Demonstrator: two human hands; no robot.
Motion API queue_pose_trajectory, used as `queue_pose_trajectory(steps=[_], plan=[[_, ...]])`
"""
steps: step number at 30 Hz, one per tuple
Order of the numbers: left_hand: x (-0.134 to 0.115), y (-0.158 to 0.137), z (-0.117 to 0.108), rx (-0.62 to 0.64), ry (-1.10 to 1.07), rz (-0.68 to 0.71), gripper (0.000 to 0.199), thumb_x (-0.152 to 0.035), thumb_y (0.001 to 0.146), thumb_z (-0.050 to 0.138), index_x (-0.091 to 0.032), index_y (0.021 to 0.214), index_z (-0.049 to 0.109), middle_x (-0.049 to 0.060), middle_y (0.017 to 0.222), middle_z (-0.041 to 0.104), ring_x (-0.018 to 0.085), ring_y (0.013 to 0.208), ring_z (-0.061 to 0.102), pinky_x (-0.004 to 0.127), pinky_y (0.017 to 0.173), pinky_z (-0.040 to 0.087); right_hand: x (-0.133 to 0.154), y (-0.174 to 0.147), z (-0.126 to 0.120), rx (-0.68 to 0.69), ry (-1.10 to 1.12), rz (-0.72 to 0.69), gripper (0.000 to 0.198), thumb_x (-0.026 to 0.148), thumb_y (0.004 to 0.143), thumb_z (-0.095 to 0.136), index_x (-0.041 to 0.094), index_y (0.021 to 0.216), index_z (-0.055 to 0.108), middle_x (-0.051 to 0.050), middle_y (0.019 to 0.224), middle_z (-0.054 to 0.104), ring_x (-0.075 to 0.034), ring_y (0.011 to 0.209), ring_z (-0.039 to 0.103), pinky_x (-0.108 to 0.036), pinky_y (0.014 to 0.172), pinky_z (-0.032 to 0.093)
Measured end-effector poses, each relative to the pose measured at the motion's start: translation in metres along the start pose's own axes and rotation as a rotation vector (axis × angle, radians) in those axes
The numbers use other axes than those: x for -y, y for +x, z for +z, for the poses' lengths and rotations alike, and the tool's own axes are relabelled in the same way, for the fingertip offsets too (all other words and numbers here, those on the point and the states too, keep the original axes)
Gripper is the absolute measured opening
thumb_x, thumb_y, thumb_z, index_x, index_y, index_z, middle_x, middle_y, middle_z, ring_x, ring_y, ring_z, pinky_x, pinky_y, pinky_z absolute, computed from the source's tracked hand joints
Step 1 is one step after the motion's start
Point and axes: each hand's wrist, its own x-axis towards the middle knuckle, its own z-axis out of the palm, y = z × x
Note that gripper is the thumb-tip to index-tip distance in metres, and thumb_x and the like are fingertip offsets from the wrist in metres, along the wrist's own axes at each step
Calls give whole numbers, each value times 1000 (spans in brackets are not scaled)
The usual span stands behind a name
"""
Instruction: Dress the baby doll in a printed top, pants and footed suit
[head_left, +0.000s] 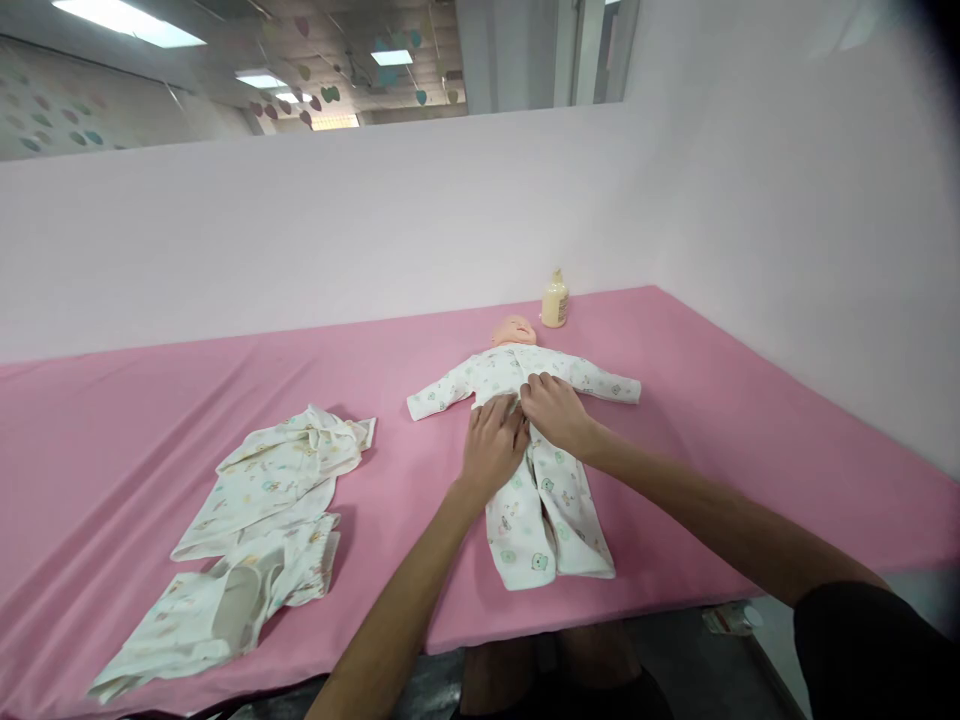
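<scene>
A baby doll lies on its back with its head toward the wall. It is dressed in a white printed baby outfit, sleeves spread to both sides and legs toward me. At the waist, the curled fingers of my left hand grip the cloth. Close beside it and slightly higher, my right hand also has its fingers closed on the front of the outfit. The fingertips and the exact bit of cloth between them are hidden.
Pink cloth covers the table. To the left lie a crumpled white printed baby top and printed baby trousers. A pale yellow pump bottle stands beyond the doll's head, near the white wall.
</scene>
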Motion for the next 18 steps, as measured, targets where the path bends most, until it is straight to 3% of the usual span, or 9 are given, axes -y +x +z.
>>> queue_pose_trajectory(steps=[6, 10, 13, 15, 18], plan=[[2, -9, 3, -12, -28, 18, 25, -26, 98, 48, -21, 113, 67, 5, 140, 58, 23, 131, 48, 42, 104, 38, 12, 11, 2, 40, -116, -33, 29, -1, 88, 38, 5, 93, 66, -20, 91, 63, -28, 83, 59, -35, 68, 40], [2, -11, 4, -9, -19, 16, 27, -25, 98, 48, -22, 117, 67, 5, 140, 59, 23, 131, 49, 44, 105, 38, 3, 16, -2, 77, -85, -21, 28, -1, 88, 40, 4, 97, 66, -20, 92, 64, -28, 86, 61, -33, 67, 38], [2, -12, 4, 8, -19, -6, 33, -23, 98, 47, -22, 126, 63, 5, 142, 58, 24, 131, 49, 45, 105, 38, -11, 16, -4, 102, 130, 66, 18, 7, 89, 48, 8, 96, 65, -17, 95, 66, -25, 87, 61, -30, 65, 35], [2, -12, 3, 17, -39, -24, 33, -23, 99, 45, -22, 128, 62, 5, 142, 58, 23, 131, 50, 44, 105, 38, -19, 15, -3, 124, 391, 170, 11, 16, 89, 53, 13, 86, 63, -10, 87, 67, -20, 78, 59, -28, 64, 33], [2, -10, 1, 29, -90, -75, 35, -26, 100, 45, -21, 132, 57, 7, 139, 59, 22, 128, 51, 43, 106, 38, -27, 12, 4, 124, 759, 321, 15, 23, 86, 52, 18, 72, 55, 0, 71, 63, -13, 67, 53, -25, 61, 32]])
